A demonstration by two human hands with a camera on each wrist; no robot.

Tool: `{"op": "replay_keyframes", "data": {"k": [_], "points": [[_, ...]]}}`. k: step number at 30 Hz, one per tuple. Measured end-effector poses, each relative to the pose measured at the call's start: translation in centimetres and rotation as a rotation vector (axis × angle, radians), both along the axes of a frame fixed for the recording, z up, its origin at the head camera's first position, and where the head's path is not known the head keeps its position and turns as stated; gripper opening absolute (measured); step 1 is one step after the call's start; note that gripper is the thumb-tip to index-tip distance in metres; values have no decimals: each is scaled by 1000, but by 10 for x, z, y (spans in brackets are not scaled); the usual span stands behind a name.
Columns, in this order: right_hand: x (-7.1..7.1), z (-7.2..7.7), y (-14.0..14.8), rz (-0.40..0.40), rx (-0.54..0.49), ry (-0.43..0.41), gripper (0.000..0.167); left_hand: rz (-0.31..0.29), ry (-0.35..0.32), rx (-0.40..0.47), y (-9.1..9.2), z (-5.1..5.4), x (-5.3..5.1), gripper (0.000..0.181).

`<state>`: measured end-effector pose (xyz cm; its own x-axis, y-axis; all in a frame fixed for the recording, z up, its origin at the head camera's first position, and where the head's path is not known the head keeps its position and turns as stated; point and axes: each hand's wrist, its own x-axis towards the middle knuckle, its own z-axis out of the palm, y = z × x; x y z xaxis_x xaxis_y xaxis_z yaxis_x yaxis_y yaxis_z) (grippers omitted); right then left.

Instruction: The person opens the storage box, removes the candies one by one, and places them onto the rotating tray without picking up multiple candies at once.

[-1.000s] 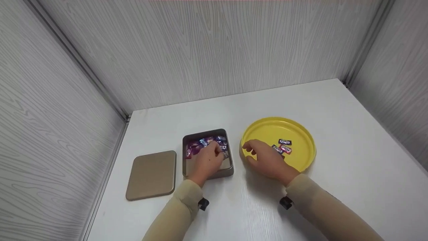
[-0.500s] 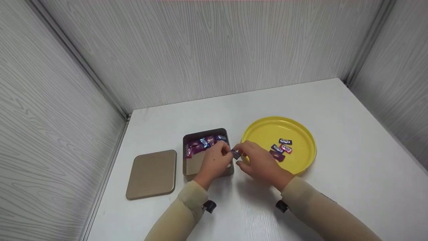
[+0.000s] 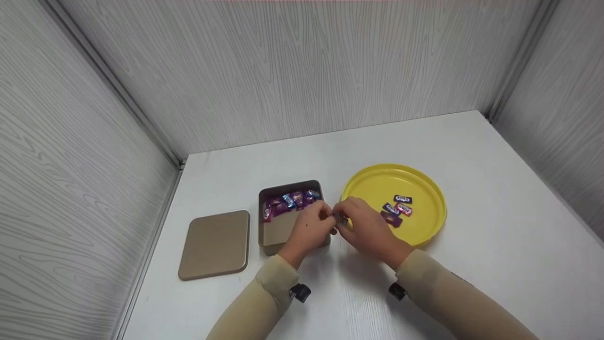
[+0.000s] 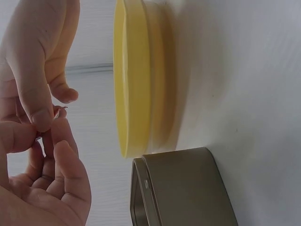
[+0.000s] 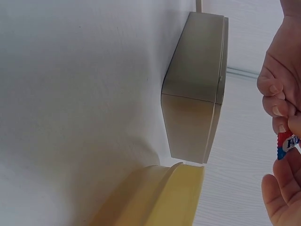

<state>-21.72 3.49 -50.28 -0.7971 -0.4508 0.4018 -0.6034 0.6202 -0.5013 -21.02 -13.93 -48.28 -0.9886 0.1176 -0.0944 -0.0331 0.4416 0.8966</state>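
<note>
A small wrapped candy [image 3: 339,219] is held up between my two hands, above the space between the tin and the yellow tray. My left hand [image 3: 309,230] pinches one end of it, and my right hand [image 3: 371,227] pinches the other. In the right wrist view the candy [image 5: 286,143] shows a red and blue wrapper with white lettering; fingers cover the rest. Several purple, blue and red candies [image 3: 282,207] lie in the open tin [image 3: 270,246], behind my left hand. On the yellow tray [image 3: 427,229] beside my right hand sit several more candies [image 3: 391,217].
The tin's square, bronze-coloured lid [image 3: 214,245] lies flat on the white table [image 3: 453,141], left of the tin. Wood-grain panels [image 3: 292,71] enclose the table at the back and both sides.
My left hand has risen from the tin with a candy and moved right. My right hand has shifted left from the tray to meet it, and its fingers have closed on the candy.
</note>
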Motion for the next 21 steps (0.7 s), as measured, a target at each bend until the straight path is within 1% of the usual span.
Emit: {"op": "replay_keyframes", "data": {"k": [4, 7, 11, 15, 19, 21], "points": [[-1, -1, 1, 7, 3, 3, 21, -14, 0, -8, 1, -2, 0, 4], [-2, -1, 2, 11, 5, -3, 18, -34, 26, -13, 1, -5, -1, 5], [-4, -1, 2, 6, 16, -48, 16, -65, 57, -38, -1, -9, -2, 7], [-7, -1, 4, -12, 33, -115, 16, -80, 70, -103, -2, -11, -2, 10], [-16, -4, 10, -45, 50, -178, 15, -96, 122, -196, -4, -16, -4, 11], [-20, -7, 16, -58, 63, -199, 14, -98, 136, -236, -6, -19, -5, 14]]}}
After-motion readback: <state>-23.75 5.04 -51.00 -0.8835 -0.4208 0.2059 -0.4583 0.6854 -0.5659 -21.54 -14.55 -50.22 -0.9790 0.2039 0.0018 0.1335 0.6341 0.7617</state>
